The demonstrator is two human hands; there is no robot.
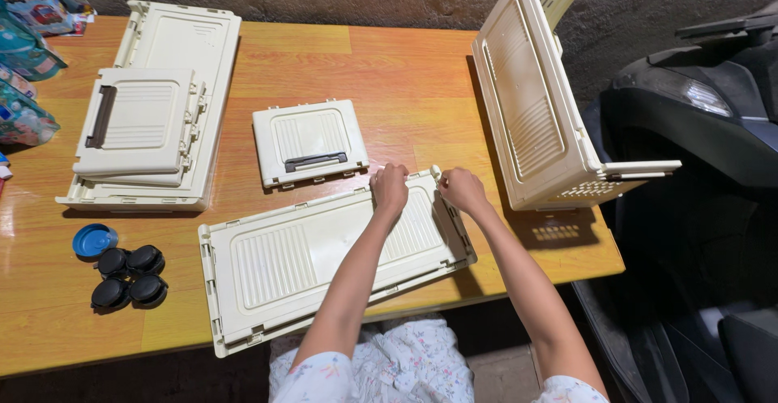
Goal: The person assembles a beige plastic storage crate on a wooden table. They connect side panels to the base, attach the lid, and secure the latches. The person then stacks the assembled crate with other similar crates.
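A long cream plastic panel (300, 261) with ribbed insets lies flat near the table's front edge. My left hand (391, 188) grips its far edge, fingers curled over the rim. My right hand (462, 190) pinches the panel's far right corner. Just beyond the hands lies a small cream door panel (308, 140) with a dark handle. To the right, a partly assembled cream crate frame (539, 103) stands tilted upright on the table.
A stack of cream panels (158, 103) lies at the left of the wooden table (389, 63). Several black caster wheels (130, 276) and a blue lid (94, 240) sit front left. Colourful bags (24, 55) at the far left; a dark scooter (705, 152) stands right.
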